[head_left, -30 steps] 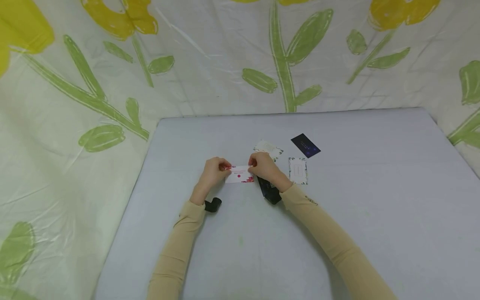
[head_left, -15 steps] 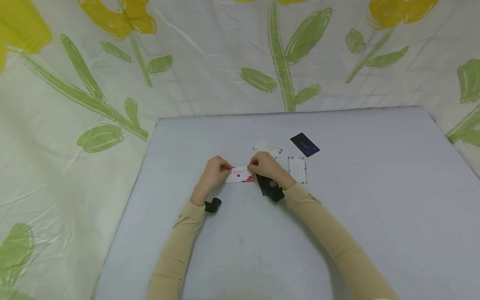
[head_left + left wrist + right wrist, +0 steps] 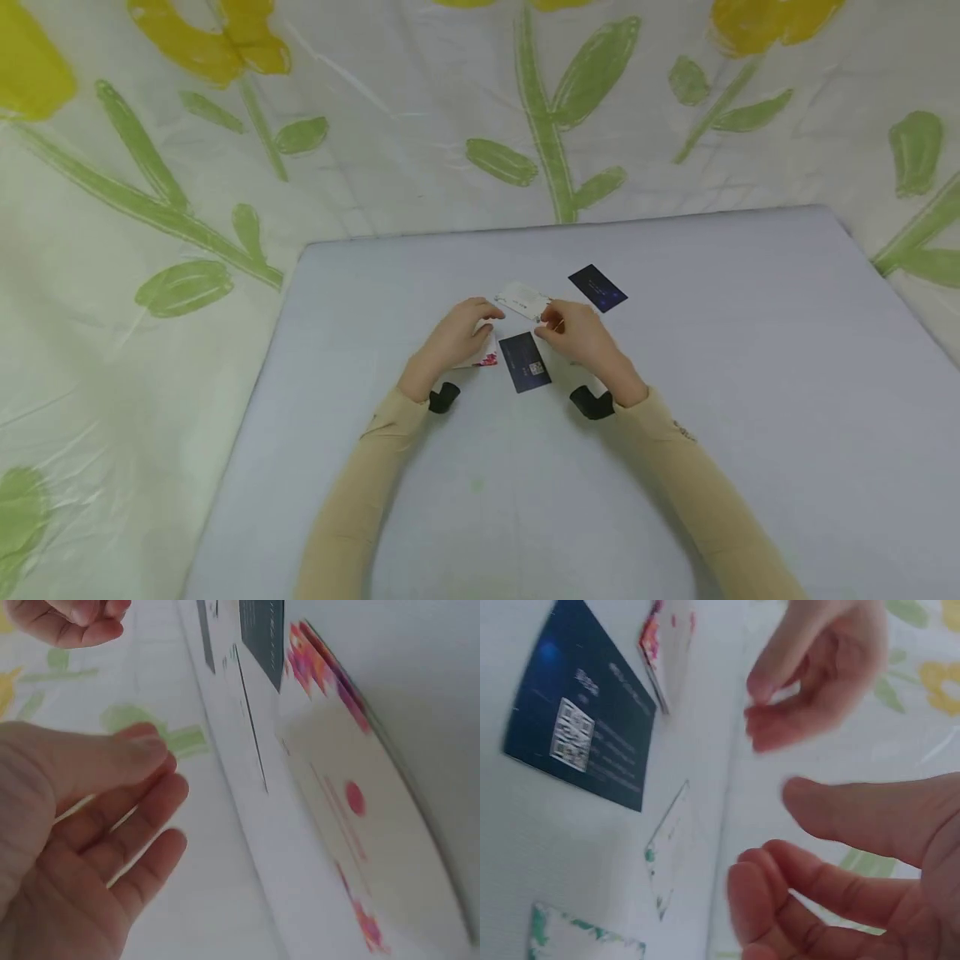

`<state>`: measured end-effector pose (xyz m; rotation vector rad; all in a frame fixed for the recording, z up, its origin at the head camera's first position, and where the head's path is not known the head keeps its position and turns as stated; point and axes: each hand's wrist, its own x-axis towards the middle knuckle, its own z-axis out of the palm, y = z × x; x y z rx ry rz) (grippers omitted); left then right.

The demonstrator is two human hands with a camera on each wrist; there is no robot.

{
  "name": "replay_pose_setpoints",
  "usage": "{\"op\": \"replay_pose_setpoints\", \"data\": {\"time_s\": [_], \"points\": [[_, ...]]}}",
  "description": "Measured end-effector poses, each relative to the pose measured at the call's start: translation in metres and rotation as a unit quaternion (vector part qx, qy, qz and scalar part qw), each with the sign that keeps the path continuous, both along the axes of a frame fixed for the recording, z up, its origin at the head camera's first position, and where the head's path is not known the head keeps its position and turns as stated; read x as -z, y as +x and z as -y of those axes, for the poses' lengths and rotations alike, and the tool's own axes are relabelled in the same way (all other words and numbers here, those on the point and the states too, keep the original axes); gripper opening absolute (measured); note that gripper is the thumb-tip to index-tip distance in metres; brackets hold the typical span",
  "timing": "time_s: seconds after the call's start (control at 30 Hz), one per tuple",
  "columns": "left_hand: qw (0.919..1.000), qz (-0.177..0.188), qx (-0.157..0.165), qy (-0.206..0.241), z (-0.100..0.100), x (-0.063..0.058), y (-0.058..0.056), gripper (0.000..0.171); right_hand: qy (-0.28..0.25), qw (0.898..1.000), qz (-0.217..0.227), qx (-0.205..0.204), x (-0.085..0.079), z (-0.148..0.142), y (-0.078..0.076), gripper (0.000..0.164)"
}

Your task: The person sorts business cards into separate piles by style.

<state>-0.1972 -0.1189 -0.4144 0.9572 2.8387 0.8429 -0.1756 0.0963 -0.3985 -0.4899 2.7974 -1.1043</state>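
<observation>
Navy and printed with a QR code, one card [image 3: 524, 362] is seen flat on the pale tabletop [image 3: 480, 500], between the left hand [image 3: 459, 333] and the right hand [image 3: 581, 333]. Nothing is held by either: a narrow gap is left at the left thumb, a wider one at the right, whose fingers are loosely bent. The card should be found light, thin and fairly stiff, easily creased and perhaps slippery; it is probably best pinched by opposite edges, once one is lifted. The red-flowered white card [image 3: 337, 772], apparently stacked on another, is partly covered by the left hand in the head view. Beyond are placed a white leaf-bordered card [image 3: 522, 301], its corner overlapped by the right fingers, and a second dark card [image 3: 597, 288]. Another leaf-bordered card [image 3: 585, 937] is mostly hidden by the right hand from above.
</observation>
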Motion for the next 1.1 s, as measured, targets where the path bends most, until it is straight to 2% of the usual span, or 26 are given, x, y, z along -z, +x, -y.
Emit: {"op": "replay_pose_setpoints", "data": {"time_s": [0.1,0.2,0.37,0.53,0.6,0.77,0.97,1.1], "points": [[0.996,0.007,0.062,-0.064,-0.017,-0.003,-0.005,0.027,0.044,0.998,0.034,-0.01,0.001,0.0,0.013,0.032],[0.9865,0.017,0.111,-0.119,-0.026,-0.005,-0.008,0.035,0.095,0.994,0.048,-0.024,0.006,0.008,0.022,0.038],[0.9743,0.045,0.151,-0.161,-0.033,-0.005,-0.013,0.046,0.163,0.986,0.026,-0.017,0.022,0.021,0.03,0.046],[0.9662,0.082,0.165,-0.18,-0.04,-0.003,-0.017,0.053,0.195,0.981,-0.006,0.008,0.03,0.03,0.035,0.068],[0.9643,0.084,0.169,-0.186,-0.043,-0.002,-0.018,0.054,0.207,0.978,-0.004,0.021,0.03,0.033,0.036,0.073],[0.964,0.08,0.173,-0.186,-0.043,-0.001,-0.02,0.053,0.218,0.975,0.025,0.034,0.028,0.036,0.036,0.072],[0.9647,0.08,0.176,-0.178,-0.042,-0.001,-0.021,0.051,0.16,0.985,0.051,0.029,0.032,0.027,0.029,0.062],[0.9685,0.097,0.17,-0.153,-0.041,-0.001,-0.023,0.05,0.108,0.992,0.066,0.018,0.034,0.018,0.026,0.057]]}}
